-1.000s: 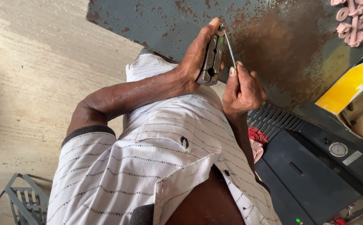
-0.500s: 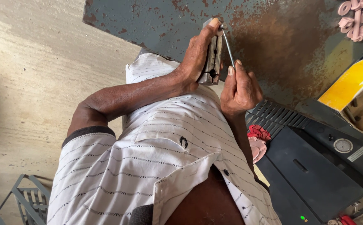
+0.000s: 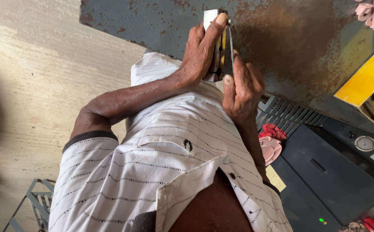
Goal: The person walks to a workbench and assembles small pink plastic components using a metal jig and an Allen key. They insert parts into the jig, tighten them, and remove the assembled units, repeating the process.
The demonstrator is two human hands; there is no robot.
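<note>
My left hand (image 3: 199, 50) is wrapped around a small rectangular metal block (image 3: 215, 64), with the thumb pressed on its top end. My right hand (image 3: 242, 90) is right beside it, pinching a thin dark metal blade or rod (image 3: 230, 50) that stands upright against the block's right side. Both hands are held in front of my chest, above my white striped shirt (image 3: 161, 163). Whether the thin tool enters the block is hidden by my fingers.
A rusty grey-blue metal sheet (image 3: 152, 19) lies beyond the hands. To the right are a yellow box (image 3: 367, 77), a black machine with a round gauge (image 3: 365, 143), a red and pink cloth (image 3: 273, 137) and pink parts (image 3: 373, 12). A grey metal rack (image 3: 34, 202) stands lower left on the pale floor.
My right hand has closed in against the block and the thin tool now stands more upright. Both hands sit slightly higher in view.
</note>
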